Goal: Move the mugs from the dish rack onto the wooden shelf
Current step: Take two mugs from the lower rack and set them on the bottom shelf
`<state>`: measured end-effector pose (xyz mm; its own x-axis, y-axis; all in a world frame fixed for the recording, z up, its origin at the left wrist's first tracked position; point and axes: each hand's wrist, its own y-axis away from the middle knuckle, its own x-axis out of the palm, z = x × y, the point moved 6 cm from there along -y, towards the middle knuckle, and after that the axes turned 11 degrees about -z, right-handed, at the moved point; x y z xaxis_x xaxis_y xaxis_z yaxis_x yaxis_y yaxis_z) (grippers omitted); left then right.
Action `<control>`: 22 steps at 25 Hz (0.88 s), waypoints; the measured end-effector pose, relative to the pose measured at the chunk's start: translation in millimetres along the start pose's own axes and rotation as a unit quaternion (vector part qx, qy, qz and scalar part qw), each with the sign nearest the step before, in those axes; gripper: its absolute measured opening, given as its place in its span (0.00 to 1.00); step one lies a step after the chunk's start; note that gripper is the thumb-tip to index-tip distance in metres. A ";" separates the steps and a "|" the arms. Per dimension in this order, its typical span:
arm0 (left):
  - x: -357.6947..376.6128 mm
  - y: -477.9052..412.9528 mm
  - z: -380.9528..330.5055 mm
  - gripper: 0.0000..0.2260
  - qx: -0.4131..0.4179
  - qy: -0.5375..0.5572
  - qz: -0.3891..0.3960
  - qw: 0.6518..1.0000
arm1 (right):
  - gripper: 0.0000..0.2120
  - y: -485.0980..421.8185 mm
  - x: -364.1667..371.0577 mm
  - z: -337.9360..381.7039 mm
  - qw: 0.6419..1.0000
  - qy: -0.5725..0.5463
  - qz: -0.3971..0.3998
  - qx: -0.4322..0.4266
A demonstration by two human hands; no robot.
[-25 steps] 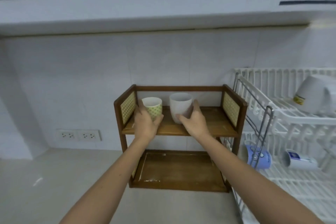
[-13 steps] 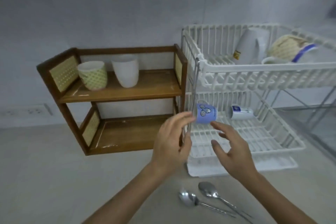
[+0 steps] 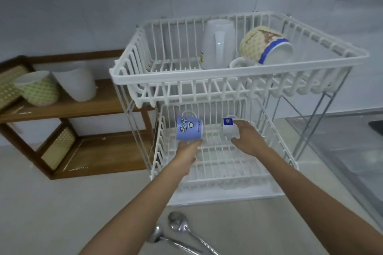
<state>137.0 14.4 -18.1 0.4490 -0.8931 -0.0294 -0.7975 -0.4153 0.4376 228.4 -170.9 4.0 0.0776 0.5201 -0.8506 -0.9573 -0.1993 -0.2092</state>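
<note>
In the lower tier of the white dish rack [image 3: 207,79], my left hand [image 3: 186,151] holds a blue mug [image 3: 189,129] with a cartoon face by its lower end. My right hand [image 3: 246,138] wraps around a small white mug [image 3: 229,127] with a blue label beside it. In the upper tier a tall white mug [image 3: 218,43] stands upside down, and a beige patterned mug [image 3: 263,45] with a blue rim lies on its side. On the upper board of the wooden shelf [image 3: 107,102], left of the rack, stand a green patterned cup [image 3: 37,89] and a white cup [image 3: 76,84].
Two metal spoons [image 3: 180,227] lie on the grey counter in front of the rack. A steel sink surface [image 3: 352,151] runs along the right. The shelf's lower board [image 3: 103,151] is bare. A tiled wall stands behind.
My hands left the two cups on the shelf, swung right to the rack and reached into its lower tier. They went from hovering open to closing on the blue mug and the small white mug.
</note>
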 end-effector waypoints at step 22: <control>41.8 -74.8 -11.0 0.31 -0.161 0.080 -0.173 0.968 | 0.34 -63.1 44.5 -47.4 0.991 0.130 0.038 -0.023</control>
<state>219.9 10.0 -42.2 0.7436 -0.6617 -0.0961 -0.4326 -0.5857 0.6854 305.5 -174.6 -43.5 0.0809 0.2725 -0.9587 -0.9499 -0.2704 -0.1570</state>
